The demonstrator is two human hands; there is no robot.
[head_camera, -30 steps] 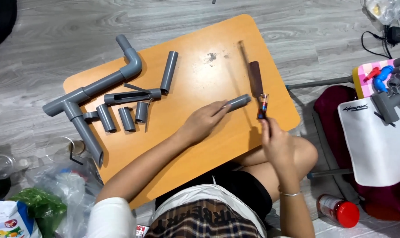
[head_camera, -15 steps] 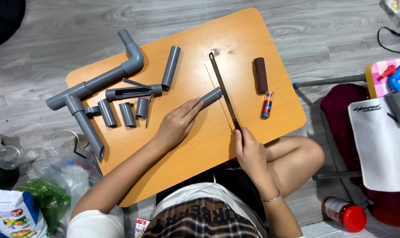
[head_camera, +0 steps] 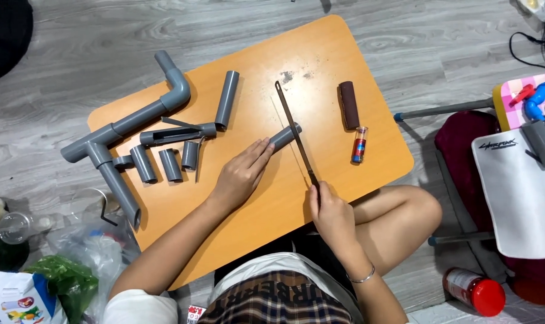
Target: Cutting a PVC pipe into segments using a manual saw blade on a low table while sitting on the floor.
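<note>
Short grey pipe (head_camera: 283, 137) flat on bench (head_camera: 320, 54), pinned under fingers of left hand (head_camera: 239, 175). Right hand (head_camera: 331, 210) closed around hacksaw blade (head_camera: 295, 131), blade crossing pipe beyond left fingertips. Judgement: press pipe firm, keep blade square, light even strokes.

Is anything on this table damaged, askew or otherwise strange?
One thing stands out: a small dark scuff or stain marks the orange table near its far edge, beyond the saw blade. The grey pipe pieces lie loosely, none visibly broken.
</note>
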